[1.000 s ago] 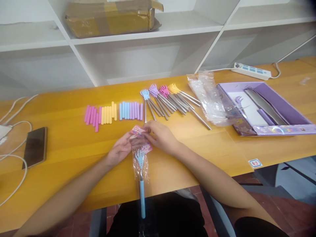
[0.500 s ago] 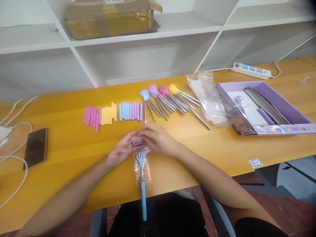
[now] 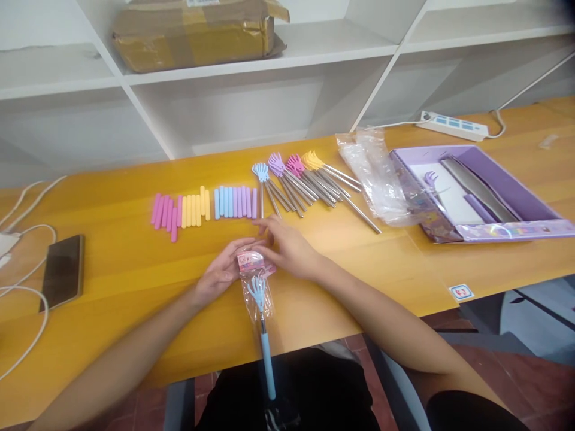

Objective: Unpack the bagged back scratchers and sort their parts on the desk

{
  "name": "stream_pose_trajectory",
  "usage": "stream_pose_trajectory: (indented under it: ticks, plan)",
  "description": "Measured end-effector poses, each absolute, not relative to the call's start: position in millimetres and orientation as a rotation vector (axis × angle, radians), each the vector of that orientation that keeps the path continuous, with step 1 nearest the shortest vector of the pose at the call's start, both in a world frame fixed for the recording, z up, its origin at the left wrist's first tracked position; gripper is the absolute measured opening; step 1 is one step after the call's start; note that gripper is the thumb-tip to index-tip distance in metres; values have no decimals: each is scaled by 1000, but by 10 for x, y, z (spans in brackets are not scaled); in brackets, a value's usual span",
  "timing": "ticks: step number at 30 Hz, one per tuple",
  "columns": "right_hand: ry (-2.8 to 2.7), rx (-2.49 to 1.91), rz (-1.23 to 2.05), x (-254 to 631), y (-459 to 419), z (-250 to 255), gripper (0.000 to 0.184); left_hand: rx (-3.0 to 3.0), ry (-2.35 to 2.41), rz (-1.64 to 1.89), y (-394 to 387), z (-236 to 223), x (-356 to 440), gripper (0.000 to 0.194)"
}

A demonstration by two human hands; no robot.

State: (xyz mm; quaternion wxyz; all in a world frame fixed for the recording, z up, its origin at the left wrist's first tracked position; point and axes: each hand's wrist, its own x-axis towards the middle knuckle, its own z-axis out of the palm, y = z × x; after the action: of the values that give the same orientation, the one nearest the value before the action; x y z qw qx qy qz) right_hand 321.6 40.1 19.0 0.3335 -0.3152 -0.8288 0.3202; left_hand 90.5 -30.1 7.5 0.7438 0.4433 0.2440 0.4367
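A blue hand-shaped back scratcher (image 3: 264, 326) lies in a clear plastic bag with a pink header card (image 3: 250, 260), its handle hanging over the table's front edge. My left hand (image 3: 221, 272) pinches the left side of the bag's top. My right hand (image 3: 287, 245) holds the right side of the top, fingers curled on the pink card. Beyond my hands lie rows of pink, yellow, blue and purple grip sleeves (image 3: 202, 205) and a fan of metal back scratchers (image 3: 305, 182) with coloured claw heads.
A pile of clear bags (image 3: 375, 173) and an open purple box (image 3: 489, 194) sit on the right of the orange table (image 3: 117, 263). A phone (image 3: 63, 269) and white cables lie at the left. A power strip (image 3: 451, 126) is at the back right. White shelves hold a cardboard parcel (image 3: 197, 30).
Both hands worked the bag's top: the pink card was folded down under my fingers and now shows again. The bagged scratcher slid a little toward me and tilted right.
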Motion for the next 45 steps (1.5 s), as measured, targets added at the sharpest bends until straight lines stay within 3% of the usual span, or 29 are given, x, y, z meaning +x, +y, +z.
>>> stream_pose_trajectory:
  ticks: [4,8,11,13,17,19,31,35,40,42,45]
  plan:
    - [-2058,-766,986,3173,413,135,35,1016,567,971,-316,41,928,82]
    - [-1969,-762,938,3144,382,149,28,1054,615,1009,-350,-4,950,107]
    - [-1917,-725,877,3148,359,203,20,1034,660,995,-361,-15,946,112]
    - [-1904,-716,823,3160,351,248,17,1065,722,930,-356,-16,932,101]
    - [-1956,-708,675,3187,348,311,13,1139,818,755,-329,-48,904,57]
    - [-2008,-676,622,3195,350,322,13,1134,874,782,-318,-86,895,49]
    - [-2193,-511,545,3196,336,237,9,978,919,1007,-304,-178,872,37]
    - [-2240,-492,525,3183,349,179,14,1012,897,1004,-305,-162,875,43]
    - [-2119,-481,748,3120,316,127,10,1076,1044,997,-301,-129,894,43]
    - [-2062,-552,883,3102,292,106,18,1120,1103,977,-301,-108,901,44]
    - [-1991,-632,1083,3087,291,81,43,1149,1104,962,-296,-88,906,47]
